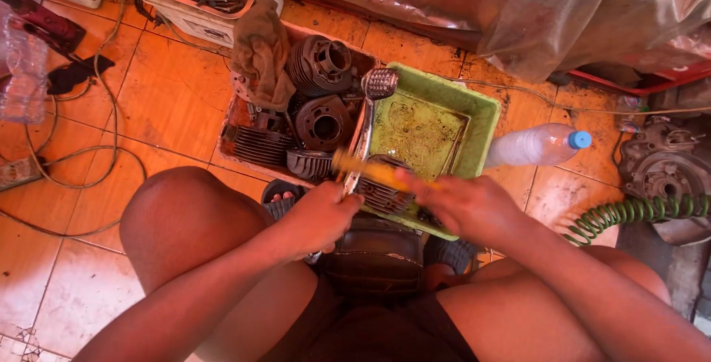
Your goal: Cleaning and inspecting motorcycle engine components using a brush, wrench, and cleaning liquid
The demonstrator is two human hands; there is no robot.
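Item one, the landmark: a shallow green plastic tray (474,103), square, scuffed and stained with oily residue on its floor, sitting on the orange tiled floor (170,110) between my knees and beyond them.

Item two: a long chromed metal lever with a knurled, ribbed foot pad (368,110). Its long axis runs from my left hand up and away along the tray's left rim, pad end farthest from me.

Item three: my left hand (320,217), at the tray's near-left corner, closed in a full fist around the lever's lower end.

Item four: my right hand (463,203), over the tray's near edge, fingers curled tight on a slim yellow tool (370,169), perhaps a brush or file; I cannot tell which, as it is blurred. It lies crosswise, its far end touching or just at the lever's shaft, so the lever lies to the left of this hand. Left hand is the nearer to the lever.

Item five: a rusted metal box (241,114), touching the tray's left side, filled with dark finned engine cylinders (318,65), cast and ribbed, with a dirty brown rag (259,54) draped over its far corner.

Item six: a clear plastic bottle with blue cap (537,145), lying on its side just right of the tray.

Item seven: a green coiled hose (637,214), further right of the tray, near my right knee.
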